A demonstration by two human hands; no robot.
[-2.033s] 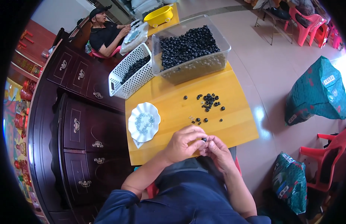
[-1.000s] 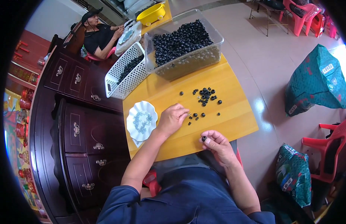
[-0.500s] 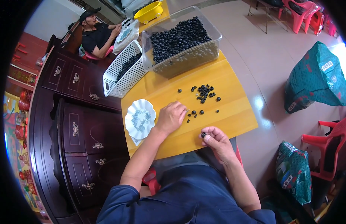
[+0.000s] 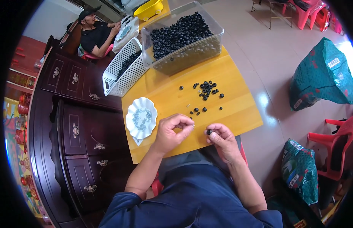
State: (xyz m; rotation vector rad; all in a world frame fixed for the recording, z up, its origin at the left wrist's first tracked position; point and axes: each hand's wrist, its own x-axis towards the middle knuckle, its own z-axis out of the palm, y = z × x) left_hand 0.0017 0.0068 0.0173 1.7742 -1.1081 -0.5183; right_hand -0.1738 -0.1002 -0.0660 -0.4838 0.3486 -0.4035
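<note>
My left hand (image 4: 173,132) is over the near part of the yellow table, thumb and forefinger brought together in a pinch. Whatever sits at those fingertips is too small to make out. Just to its right, my right hand (image 4: 223,141) grips a small round black part (image 4: 209,132) between thumb and fingers. The two hands face each other without touching. Beyond them lies a loose cluster of small black ring-like parts (image 4: 207,89), with several stray ones nearer my fingers. A white scalloped dish (image 4: 153,121) holding small clear pieces (image 4: 141,118) stands left of my left hand.
A clear plastic bin (image 4: 184,62) full of black parts stands at the table's far side, beside a white perforated basket (image 4: 125,84). Dark wooden drawers (image 4: 81,129) border the left. Green bags (image 4: 317,81) and a red chair (image 4: 332,142) are at right. Another person (image 4: 94,36) sits far left.
My left hand has come off the tabletop beside the loose parts and moved nearer to me, toward my right hand. The right hand still grips the black part, raised slightly.
</note>
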